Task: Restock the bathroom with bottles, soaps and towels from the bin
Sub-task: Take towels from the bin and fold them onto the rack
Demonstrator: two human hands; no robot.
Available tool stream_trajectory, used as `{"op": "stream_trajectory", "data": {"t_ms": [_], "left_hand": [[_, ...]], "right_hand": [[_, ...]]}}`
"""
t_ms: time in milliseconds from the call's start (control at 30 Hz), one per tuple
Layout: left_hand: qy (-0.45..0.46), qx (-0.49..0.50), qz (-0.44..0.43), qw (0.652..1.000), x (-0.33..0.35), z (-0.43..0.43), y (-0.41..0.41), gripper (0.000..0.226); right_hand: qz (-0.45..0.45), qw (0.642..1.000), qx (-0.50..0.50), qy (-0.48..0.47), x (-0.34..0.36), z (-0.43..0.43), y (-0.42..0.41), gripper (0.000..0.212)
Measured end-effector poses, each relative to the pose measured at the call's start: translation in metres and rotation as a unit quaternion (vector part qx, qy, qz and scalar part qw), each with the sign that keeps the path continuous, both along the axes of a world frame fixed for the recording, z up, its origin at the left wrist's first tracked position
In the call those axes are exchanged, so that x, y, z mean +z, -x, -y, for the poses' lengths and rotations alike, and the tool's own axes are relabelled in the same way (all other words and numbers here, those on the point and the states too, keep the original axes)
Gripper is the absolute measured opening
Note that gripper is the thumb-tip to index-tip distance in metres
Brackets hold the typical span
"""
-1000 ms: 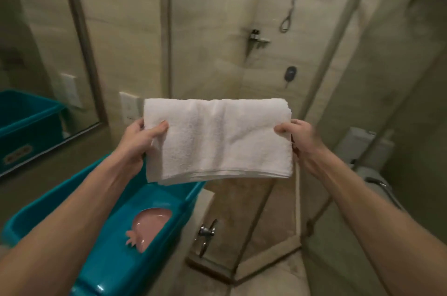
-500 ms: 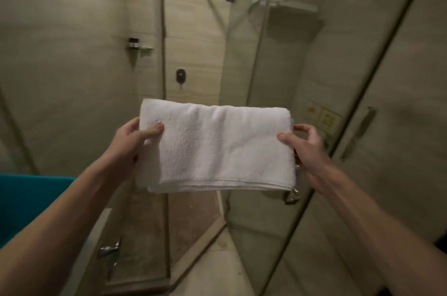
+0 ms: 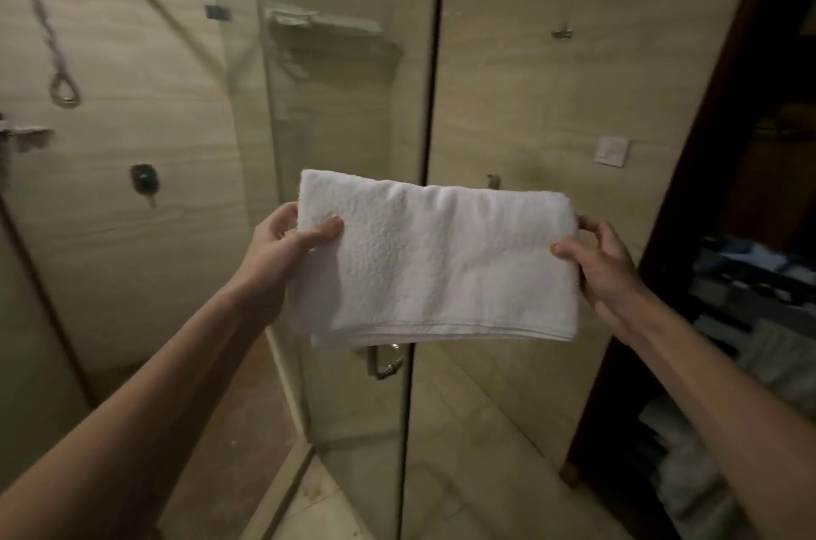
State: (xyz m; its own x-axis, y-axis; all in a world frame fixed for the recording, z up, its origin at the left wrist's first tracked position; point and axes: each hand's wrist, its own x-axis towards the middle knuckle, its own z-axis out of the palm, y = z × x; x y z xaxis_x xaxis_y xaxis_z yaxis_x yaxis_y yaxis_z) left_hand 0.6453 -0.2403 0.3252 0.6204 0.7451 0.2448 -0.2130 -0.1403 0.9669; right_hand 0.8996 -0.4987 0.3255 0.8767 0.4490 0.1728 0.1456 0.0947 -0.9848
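The left hand [image 3: 282, 248] and right hand [image 3: 605, 261] are pinching a folded white towel [image 3: 441, 266] by its ends, carrying it; a rail or shelf is probably needed next.

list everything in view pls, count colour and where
towel: 1, white, folded, held up before the glass
shower enclosure: 1, clear glass, left and centre
door handle: 1, silver, on the glass below the towel
shelf: 1, pale, high behind the glass
shower hose: 1, silver, upper left
shower control: 1, dark, left wall
switch plate: 1, white, right wall
wall hook: 1, silver, upper right wall
door frame: 1, dark brown, right edge
left hand: 1, bare, pinches the towel's left edge
right hand: 1, bare, pinches the towel's right edge
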Motion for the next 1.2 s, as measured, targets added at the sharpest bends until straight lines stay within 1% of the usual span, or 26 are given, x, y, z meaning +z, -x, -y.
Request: {"op": "stream_trajectory", "data": {"t_ms": [133,267,333,467,600,700,800,967,1100,1200], "left_hand": [[-0.024,-0.066,-0.014,0.997,0.016,0.013,-0.089,0.047],[-0.029,-0.119,-0.005,0.992,0.035,0.027,-0.176,0.037],[-0.032,-0.137,0.004,0.990,0.041,0.033,-0.216,0.040],[-0.021,-0.153,0.019,0.988,0.045,0.042,-0.282,0.050],[-0.042,-0.179,0.008,0.983,0.039,0.048,-0.338,0.045],[-0.039,-0.208,0.002,0.977,0.031,0.051,-0.377,0.037],[-0.044,-0.211,0.003,0.976,0.023,0.055,-0.417,0.036],[-0.022,-0.166,0.001,0.986,0.018,0.062,-0.477,0.046],[-0.021,-0.127,0.000,0.992,0.022,0.064,-0.516,0.038],[-0.014,-0.097,0.006,0.995,0.027,0.061,-0.541,0.037]], "right_hand": [[-0.001,0.997,-0.081,-0.012,0.003,0.038,-0.053,0.039],[0.005,0.987,-0.160,-0.023,0.014,0.068,-0.108,0.045],[0.007,0.980,-0.195,-0.034,0.019,0.080,-0.133,0.045],[0.007,0.970,-0.238,-0.046,0.019,0.098,-0.173,0.040],[-0.011,0.963,-0.269,-0.026,0.013,0.112,-0.209,0.040],[-0.006,0.960,-0.279,-0.018,0.010,0.120,-0.238,0.041],[0.004,0.961,-0.276,-0.014,0.006,0.125,-0.275,0.040],[0.007,0.962,-0.272,-0.010,0.008,0.120,-0.349,0.039],[0.026,0.976,-0.217,-0.004,0.016,0.113,-0.407,0.041],[0.031,0.983,-0.181,0.010,0.025,0.105,-0.445,0.045]]}}
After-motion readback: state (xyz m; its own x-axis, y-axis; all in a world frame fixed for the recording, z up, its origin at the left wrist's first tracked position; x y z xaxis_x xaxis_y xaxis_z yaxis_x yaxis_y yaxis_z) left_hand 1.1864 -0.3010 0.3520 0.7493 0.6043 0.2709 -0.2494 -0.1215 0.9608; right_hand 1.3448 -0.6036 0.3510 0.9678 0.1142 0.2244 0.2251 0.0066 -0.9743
